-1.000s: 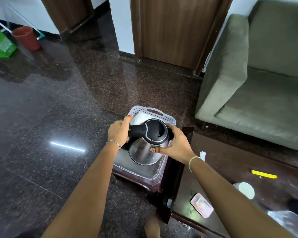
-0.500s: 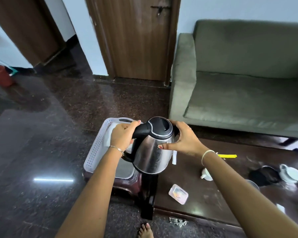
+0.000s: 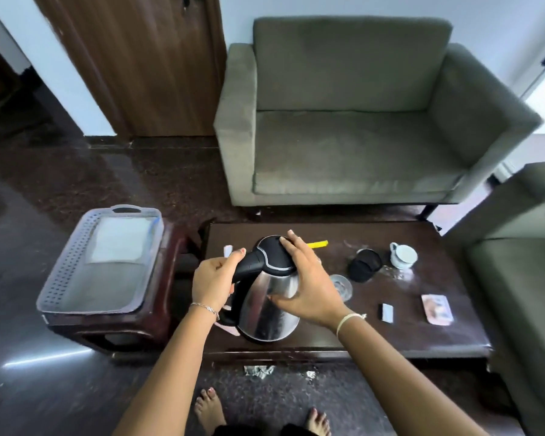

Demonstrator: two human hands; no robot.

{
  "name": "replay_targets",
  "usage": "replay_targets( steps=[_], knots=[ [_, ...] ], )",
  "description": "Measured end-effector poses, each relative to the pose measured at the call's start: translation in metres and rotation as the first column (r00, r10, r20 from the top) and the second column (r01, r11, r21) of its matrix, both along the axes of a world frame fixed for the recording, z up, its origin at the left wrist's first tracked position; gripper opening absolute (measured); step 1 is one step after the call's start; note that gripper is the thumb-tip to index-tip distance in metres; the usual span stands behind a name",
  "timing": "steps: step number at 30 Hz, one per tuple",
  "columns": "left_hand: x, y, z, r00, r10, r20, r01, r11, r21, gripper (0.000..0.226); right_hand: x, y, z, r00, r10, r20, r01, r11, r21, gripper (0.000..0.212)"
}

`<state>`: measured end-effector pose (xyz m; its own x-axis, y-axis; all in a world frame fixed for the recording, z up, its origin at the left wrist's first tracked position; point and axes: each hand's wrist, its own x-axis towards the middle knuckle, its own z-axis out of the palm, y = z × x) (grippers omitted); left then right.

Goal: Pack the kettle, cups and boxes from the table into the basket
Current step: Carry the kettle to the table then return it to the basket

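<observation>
A steel kettle (image 3: 266,306) with a black lid and handle is over the left part of the dark table (image 3: 375,338); I cannot tell if it touches the top. My left hand (image 3: 213,280) grips its handle. My right hand (image 3: 307,278) holds it with fingers on the lid and thumb on the steel side. The white basket (image 3: 60,275) stands on a dark stool to the left, with only a white sheet inside. On the table lie a white cup (image 3: 403,255), a glass (image 3: 342,286), a small grey box (image 3: 387,312) and a pink box (image 3: 437,309).
A round black piece (image 3: 364,269) and a yellow strip (image 3: 318,244) lie on the table. A grey sofa (image 3: 343,146) stands behind it and another seat (image 3: 523,262) at the right. My bare feet (image 3: 208,407) are on the dark floor by the table's front edge.
The kettle, held in both hands throughout, has moved right from above the basket to above the table. The view has swung right with it.
</observation>
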<state>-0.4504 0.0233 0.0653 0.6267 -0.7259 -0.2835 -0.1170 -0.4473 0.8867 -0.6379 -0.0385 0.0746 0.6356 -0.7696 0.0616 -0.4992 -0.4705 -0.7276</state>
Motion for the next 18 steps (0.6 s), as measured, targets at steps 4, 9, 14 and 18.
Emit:
replay_targets(
  steps=[4,9,14,18],
  knots=[
    [-0.051,-0.004,-0.013,1.000,-0.004,0.018,0.004,1.000,0.027,0.058,-0.044,-0.001,-0.012,0.996,-0.023,-0.081,0.020,0.999,-0.031,0.106],
    [-0.083,-0.012,-0.033,0.996,-0.050,0.076,0.044,0.996,0.075,0.059,-0.075,-0.001,-0.031,0.992,-0.014,-0.123,0.011,1.000,-0.027,0.106],
    [-0.093,-0.021,-0.056,0.984,-0.107,0.139,0.087,0.986,0.145,0.058,-0.085,-0.005,-0.055,0.983,-0.009,-0.183,-0.001,0.999,-0.054,0.105],
    [-0.099,-0.032,-0.073,0.976,-0.147,0.159,0.116,0.976,0.185,0.060,-0.084,-0.009,-0.077,0.973,-0.039,-0.226,0.027,0.998,-0.056,0.103]
  ],
)
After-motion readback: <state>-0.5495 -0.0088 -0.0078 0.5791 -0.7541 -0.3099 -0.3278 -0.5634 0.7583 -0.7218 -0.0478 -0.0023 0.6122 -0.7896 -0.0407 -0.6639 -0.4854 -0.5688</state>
